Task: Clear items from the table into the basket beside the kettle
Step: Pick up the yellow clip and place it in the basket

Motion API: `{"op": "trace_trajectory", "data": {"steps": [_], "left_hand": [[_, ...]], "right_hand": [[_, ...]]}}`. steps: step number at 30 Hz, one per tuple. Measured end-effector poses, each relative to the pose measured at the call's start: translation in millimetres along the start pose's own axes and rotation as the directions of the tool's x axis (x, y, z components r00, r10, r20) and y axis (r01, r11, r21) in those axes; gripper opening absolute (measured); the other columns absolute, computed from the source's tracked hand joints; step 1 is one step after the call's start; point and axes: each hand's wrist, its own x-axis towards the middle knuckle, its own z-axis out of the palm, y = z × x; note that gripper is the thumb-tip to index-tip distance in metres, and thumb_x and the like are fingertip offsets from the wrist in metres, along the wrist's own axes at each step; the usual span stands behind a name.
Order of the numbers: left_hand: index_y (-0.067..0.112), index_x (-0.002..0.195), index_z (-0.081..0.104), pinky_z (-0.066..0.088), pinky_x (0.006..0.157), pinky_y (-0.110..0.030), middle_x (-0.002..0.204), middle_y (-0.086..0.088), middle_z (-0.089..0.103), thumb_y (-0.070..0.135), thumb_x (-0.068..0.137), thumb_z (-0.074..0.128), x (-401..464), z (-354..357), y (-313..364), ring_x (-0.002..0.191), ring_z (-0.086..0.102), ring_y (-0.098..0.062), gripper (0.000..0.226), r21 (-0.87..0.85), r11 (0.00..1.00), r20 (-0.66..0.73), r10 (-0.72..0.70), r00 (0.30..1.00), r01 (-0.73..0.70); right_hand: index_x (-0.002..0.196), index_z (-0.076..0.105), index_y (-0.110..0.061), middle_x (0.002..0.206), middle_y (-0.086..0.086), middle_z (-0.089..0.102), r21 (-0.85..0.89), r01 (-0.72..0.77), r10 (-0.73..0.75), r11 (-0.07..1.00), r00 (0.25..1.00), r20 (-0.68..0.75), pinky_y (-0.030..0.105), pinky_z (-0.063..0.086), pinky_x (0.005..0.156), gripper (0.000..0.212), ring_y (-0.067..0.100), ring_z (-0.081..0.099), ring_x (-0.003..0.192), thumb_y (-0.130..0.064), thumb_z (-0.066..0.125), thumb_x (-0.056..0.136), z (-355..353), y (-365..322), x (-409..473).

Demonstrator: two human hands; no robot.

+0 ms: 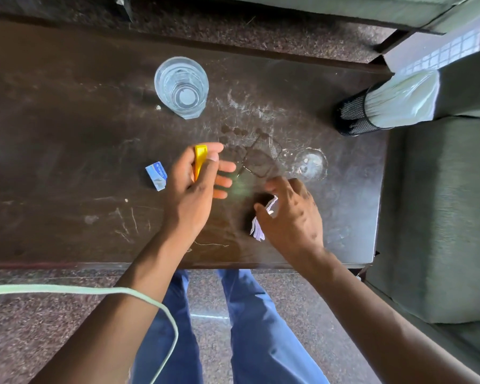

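Observation:
My left hand (197, 184) pinches a yellow plastic clip (199, 161) between thumb and forefinger, a little above the dark table (67, 151). My right hand (291, 214) curls round a bunch of white paper scraps (258, 228) low over the table's right half. Thin-framed eyeglasses (261, 159) lie just beyond both hands. A small blue packet (157, 176) lies left of my left hand. An empty clear glass (181, 87) stands at the back. A black mesh basket (355, 115) with a pale liner sits at the table's right rear corner. No kettle is in view.
A small clear lid or dish (311, 164) lies right of the eyeglasses. A grey-green sofa (438, 217) flanks the table on the right. A pale cable (94, 291) crosses my left forearm. My legs in blue jeans are below the table's near edge.

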Motion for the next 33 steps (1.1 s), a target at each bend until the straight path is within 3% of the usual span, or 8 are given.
{"op": "trace_trajectory", "data": {"steps": [3,5,14,20,23,26,29,33], "left_hand": [[0.028,0.112,0.073,0.044,0.048,-0.016,0.082,0.006,0.083,0.022,0.115,0.059,5.2,-11.9,-3.1,0.052,0.057,-0.005,0.016,0.019,0.999,-0.021,0.032,0.999,-0.032],[0.024,0.114,0.074,0.040,0.048,-0.014,0.079,0.006,0.082,0.020,0.115,0.059,7.8,-18.4,-4.3,0.048,0.052,-0.005,0.016,0.023,0.999,-0.034,0.039,0.999,-0.038],[0.014,0.120,0.073,0.039,0.047,-0.013,0.082,-0.005,0.077,0.013,0.115,0.058,10.7,-52.2,-2.8,0.046,0.049,-0.002,0.015,-0.013,0.999,-0.065,0.030,0.997,-0.031],[0.018,0.121,0.074,0.039,0.048,-0.013,0.077,0.005,0.077,0.021,0.115,0.059,9.3,-85.2,3.8,0.047,0.051,-0.001,0.017,-0.032,0.999,-0.085,0.020,0.996,-0.023],[0.022,0.122,0.076,0.038,0.048,-0.013,0.080,0.002,0.077,0.036,0.108,0.051,10.0,-111.7,17.1,0.047,0.047,-0.002,0.032,-0.095,0.995,-0.090,0.003,0.996,-0.012],[0.020,0.132,0.074,0.039,0.050,-0.020,0.093,-0.007,0.074,0.035,0.103,0.040,10.7,-146.9,31.2,0.054,0.048,-0.007,0.047,-0.121,0.992,-0.106,0.010,0.994,-0.023],[0.019,0.133,0.073,0.037,0.053,-0.024,0.091,-0.008,0.064,0.025,0.109,0.041,12.3,-185.8,47.5,0.058,0.045,-0.012,0.040,-0.166,0.985,-0.215,0.002,0.977,-0.038],[0.021,0.127,0.077,0.042,0.055,-0.017,0.083,0.002,0.057,0.029,0.105,0.046,13.5,-245.5,65.5,0.060,0.050,-0.003,0.038,-0.078,0.991,-0.368,0.076,0.927,-0.112]], "right_hand": [[0.135,0.044,-0.033,0.130,0.005,0.052,-0.227,-0.058,0.087,0.972,0.989,0.123,0.042,0.053,0.089,0.072,0.031,0.056,0.120,-0.070,0.073,0.080,15.6,4.1,-0.7],[0.136,0.038,-0.034,0.128,0.006,0.050,-0.225,-0.099,0.135,0.969,0.979,0.151,0.043,0.054,0.083,0.081,0.033,0.059,0.118,-0.073,0.075,0.075,27.2,4.5,-1.0],[0.130,0.051,-0.016,0.123,0.014,0.052,-0.103,-0.102,0.112,0.989,0.989,0.093,0.039,0.051,0.075,0.043,0.043,0.067,0.094,-0.017,0.071,0.093,53.6,-1.6,-5.0],[0.111,0.064,-0.014,0.107,0.012,0.061,-0.028,0.060,-0.061,0.998,0.997,-0.051,0.039,0.054,0.067,0.025,0.037,0.065,0.078,-0.011,0.073,0.088,36.1,-44.0,-9.8],[0.105,0.066,-0.017,0.102,0.005,0.065,0.051,0.190,-0.186,0.980,0.980,-0.075,0.041,0.056,0.067,0.027,0.030,0.067,0.077,-0.011,0.077,0.081,22.2,-90.9,-7.2],[0.102,0.067,-0.016,0.096,0.001,0.067,0.096,0.341,-0.329,0.935,0.937,-0.116,0.041,0.056,0.064,0.025,0.026,0.067,0.077,-0.013,0.079,0.080,13.9,-152.4,-1.6],[0.101,0.067,-0.015,0.094,0.001,0.069,0.128,0.464,-0.448,0.877,0.884,-0.138,0.041,0.056,0.065,0.023,0.025,0.066,0.081,-0.013,0.079,0.081,10.1,-221.4,7.5],[0.106,0.073,-0.011,0.094,0.006,0.074,0.180,0.609,-0.597,0.772,0.793,-0.122,0.046,0.059,0.071,0.018,0.029,0.070,0.083,-0.011,0.074,0.088,10.8,-317.2,19.9]]}}
